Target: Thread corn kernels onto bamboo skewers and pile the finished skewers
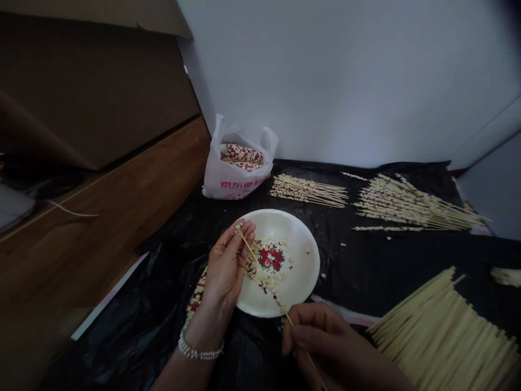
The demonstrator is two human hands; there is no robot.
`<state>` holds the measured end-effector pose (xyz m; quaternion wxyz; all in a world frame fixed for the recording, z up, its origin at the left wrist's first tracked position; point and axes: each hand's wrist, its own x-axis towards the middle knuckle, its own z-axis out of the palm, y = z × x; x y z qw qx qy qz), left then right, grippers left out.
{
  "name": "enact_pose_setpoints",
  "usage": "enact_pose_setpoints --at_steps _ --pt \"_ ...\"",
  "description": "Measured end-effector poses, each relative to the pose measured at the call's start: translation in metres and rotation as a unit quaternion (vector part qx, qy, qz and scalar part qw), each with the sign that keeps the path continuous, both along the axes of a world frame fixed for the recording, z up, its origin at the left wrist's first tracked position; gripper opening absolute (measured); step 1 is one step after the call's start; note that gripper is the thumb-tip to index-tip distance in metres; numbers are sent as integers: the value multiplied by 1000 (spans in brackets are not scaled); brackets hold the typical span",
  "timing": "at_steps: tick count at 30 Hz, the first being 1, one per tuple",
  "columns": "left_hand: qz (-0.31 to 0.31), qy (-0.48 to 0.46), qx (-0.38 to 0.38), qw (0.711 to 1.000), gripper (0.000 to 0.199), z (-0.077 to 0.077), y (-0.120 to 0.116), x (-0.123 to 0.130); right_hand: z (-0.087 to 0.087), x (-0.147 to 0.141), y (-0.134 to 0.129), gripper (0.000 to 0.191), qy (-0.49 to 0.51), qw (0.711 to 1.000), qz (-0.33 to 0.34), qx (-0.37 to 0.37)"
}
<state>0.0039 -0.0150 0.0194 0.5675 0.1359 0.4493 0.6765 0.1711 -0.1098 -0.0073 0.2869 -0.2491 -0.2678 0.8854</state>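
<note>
My left hand [228, 260] is over the left rim of a white bowl [303, 271], thumb and fingers pinching a pale corn kernel [239, 226] at the tip of a thin bamboo skewer [247, 243]. Lower down, the skewer carries several threaded kernels. My right hand [321, 336] grips its lower part, in front of the bowl. Loose corn kernels [266, 279] lie inside the bowl, around a printed strawberry pattern. A red-and-white corn cob [197, 296] shows partly behind my left wrist.
Behind the bowl stands a white plastic bag [236, 187] with speckled corn cobs [243, 153]. Two piles of kernel-threaded skewers [301, 190] [401, 209] lie to the right on black plastic sheeting [337, 260]. Bare sticks [443, 331] are heaped at lower right. A cardboard box [93, 92] stands left.
</note>
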Motion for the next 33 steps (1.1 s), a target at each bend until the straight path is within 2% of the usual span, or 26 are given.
enact_pose_setpoints --at_steps 6,12,18,24,28,31,33 --pt "19 40 30 999 19 -3 -1 0 0 -2 -1 24 9 1000 -5 -3" --pt "10 51 27 998 18 -5 -2 1 0 -1 -1 25 -26 1000 8 13" --pt "23 112 53 992 19 -5 -3 0 -2 -2 -3 26 -32 999 -3 17" --pt "20 109 45 993 21 -6 -3 1 -1 -4 -4 28 -44 999 7 22" --pt "-7 46 37 998 22 -2 -1 -1 2 -5 -2 28 -32 999 3 15" --pt "-54 -66 -4 996 24 2 2 -5 5 -4 1 28 -16 1000 -10 14" --pt "-85 -155 -44 983 22 3 5 -8 6 -3 3 28 -16 1000 -11 19"
